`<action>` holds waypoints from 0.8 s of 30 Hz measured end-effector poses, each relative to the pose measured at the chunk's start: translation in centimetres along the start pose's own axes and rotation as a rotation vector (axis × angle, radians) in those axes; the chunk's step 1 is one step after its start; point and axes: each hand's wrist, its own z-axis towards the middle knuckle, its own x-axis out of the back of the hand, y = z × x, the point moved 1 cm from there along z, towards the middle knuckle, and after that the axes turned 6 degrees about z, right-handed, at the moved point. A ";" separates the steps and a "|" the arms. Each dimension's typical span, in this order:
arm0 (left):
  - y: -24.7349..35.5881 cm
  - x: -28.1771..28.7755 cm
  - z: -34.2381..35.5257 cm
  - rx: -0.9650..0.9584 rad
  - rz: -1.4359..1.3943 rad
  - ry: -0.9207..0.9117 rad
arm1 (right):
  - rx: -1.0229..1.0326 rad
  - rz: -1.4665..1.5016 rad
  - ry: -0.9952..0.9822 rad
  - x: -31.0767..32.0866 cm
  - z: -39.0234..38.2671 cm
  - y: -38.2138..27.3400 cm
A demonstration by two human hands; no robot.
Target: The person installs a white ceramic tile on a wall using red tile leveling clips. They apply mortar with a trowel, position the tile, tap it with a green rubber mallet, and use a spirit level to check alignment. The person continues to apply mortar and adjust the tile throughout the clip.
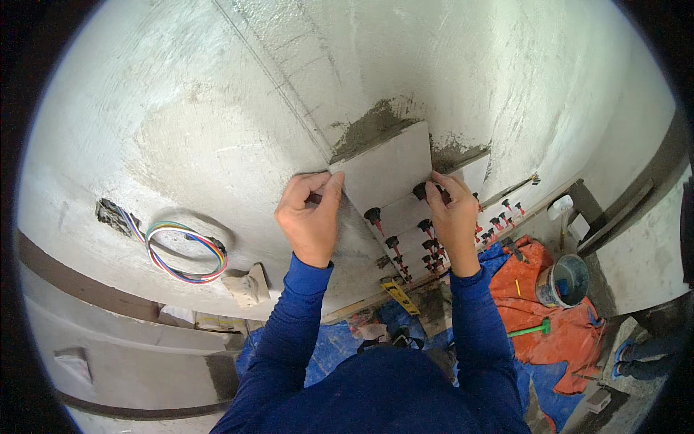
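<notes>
A pale square tile (383, 159) sits on the wall (202, 123), with grey mortar showing above it and to its right. My left hand (309, 217) pinches its left corner. My right hand (452, 213) is closed at its right edge, the thumb beside a black-capped leveling clip. More clips (373, 220) with black caps and red stems line the joints of the tiles (423, 239) below.
Coloured cables (184, 269) loop from a wall recess at left. Below lie a yellow level (400, 295), blue sheeting (329, 340), an orange tarp (535, 343), a bucket (564, 282) and a green-handled tool (538, 329). Another person's legs (647, 354) are at lower right.
</notes>
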 end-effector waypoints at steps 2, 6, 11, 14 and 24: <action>-0.1 -0.2 0.1 0.014 -0.001 0.011 | -0.005 0.001 -0.005 -0.1 0.2 0.0; 0.0 -0.7 0.2 0.032 -0.009 0.040 | 0.072 -0.021 0.019 -0.2 0.8 -0.2; 0.3 -1.1 0.3 0.056 -0.078 0.052 | 0.075 -0.054 0.020 -0.1 0.8 -0.4; 0.2 -1.0 0.4 0.068 -0.061 0.034 | 0.090 -0.044 0.005 0.1 0.9 -0.4; -0.3 -0.4 0.7 0.112 -0.024 -0.039 | 0.117 -0.058 -0.047 0.7 1.4 0.1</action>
